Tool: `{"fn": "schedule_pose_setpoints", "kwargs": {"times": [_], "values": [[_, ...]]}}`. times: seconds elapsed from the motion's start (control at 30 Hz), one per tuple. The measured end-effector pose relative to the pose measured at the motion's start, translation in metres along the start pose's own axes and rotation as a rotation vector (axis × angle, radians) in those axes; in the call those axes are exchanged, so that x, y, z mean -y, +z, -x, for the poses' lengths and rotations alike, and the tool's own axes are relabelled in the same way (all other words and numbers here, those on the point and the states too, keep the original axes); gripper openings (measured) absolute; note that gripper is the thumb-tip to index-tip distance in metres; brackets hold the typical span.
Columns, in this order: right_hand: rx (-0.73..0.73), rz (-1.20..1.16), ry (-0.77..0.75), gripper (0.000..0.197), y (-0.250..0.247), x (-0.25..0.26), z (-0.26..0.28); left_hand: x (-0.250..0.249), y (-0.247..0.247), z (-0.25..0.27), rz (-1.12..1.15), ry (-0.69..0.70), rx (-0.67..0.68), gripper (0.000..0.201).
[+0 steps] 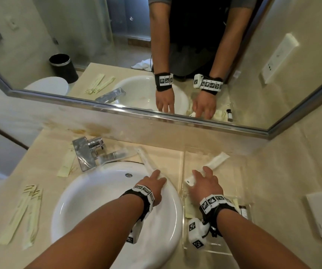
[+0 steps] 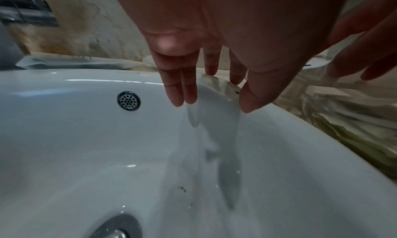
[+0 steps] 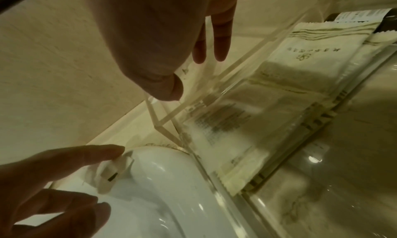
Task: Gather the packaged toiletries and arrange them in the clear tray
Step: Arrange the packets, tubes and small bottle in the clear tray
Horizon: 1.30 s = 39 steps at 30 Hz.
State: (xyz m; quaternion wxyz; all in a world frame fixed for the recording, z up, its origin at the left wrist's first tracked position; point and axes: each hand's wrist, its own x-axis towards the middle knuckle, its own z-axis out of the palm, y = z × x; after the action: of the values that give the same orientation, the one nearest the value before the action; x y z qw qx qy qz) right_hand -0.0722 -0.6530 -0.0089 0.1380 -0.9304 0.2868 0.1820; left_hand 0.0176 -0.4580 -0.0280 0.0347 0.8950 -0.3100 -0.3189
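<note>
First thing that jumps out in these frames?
Both hands reach forward with straight fingers: the left hand touches a long wrapped packet lying on the white sink rim, while the right hand hovers over the clear tray right of the basin. Behind them, a large mirror repeats the scene, and more pale packets wait on the counter's left.

head: high, looks down, wide | L wrist: close over sink | R wrist: close by clear tray | shared: sink rim
</note>
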Motion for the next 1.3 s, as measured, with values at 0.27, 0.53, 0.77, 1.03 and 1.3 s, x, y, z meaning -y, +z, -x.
{"fn": "schedule_pose_setpoints", "kwargs": {"times": [0.27,0.53,0.77,1.03,1.3], "values": [[-0.043,-0.028,-0.078,0.033,-0.007,0.001,-0.004,-0.002,0.000,-0.016,-0.022,0.065,-0.043,0.038],[-0.004,0.063,0.009,0.033,-0.007,0.005,-0.003,-0.005,-0.009,-0.015,-0.132,-0.009,-0.065,0.025],[-0.065,-0.143,0.077,0.053,-0.002,-0.006,0.012,-0.010,-0.020,0.000,0.032,-0.013,-0.102,0.032],[0.006,-0.442,0.187,0.054,-0.016,-0.021,0.030,-0.028,-0.044,0.021,0.261,-0.032,-0.226,0.037],[0.076,-1.004,0.203,0.016,-0.026,-0.014,0.058,-0.039,-0.048,0.056,0.470,-0.006,-0.378,0.038]]}}
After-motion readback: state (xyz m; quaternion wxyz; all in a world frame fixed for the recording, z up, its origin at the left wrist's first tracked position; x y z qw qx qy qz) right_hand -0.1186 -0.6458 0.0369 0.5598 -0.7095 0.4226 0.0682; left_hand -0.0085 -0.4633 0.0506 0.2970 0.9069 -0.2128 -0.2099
